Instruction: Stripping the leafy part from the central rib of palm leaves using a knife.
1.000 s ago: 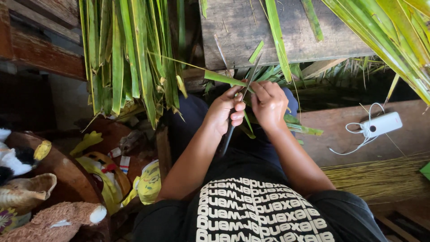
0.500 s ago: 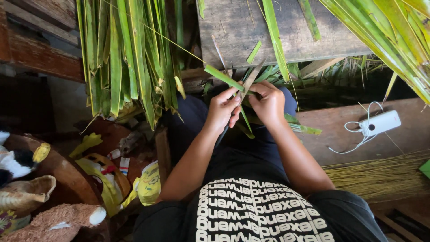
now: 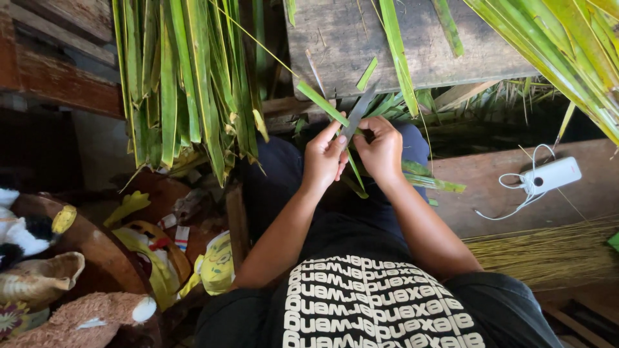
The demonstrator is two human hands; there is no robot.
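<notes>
The left hand grips a knife (blade angled up); the right hand, close beside, pinches a leaf strip against it.

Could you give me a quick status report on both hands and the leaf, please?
Left hand grips knife and leaf strip. Right hand pinches strip beside blade. Nothing in the way.
</notes>
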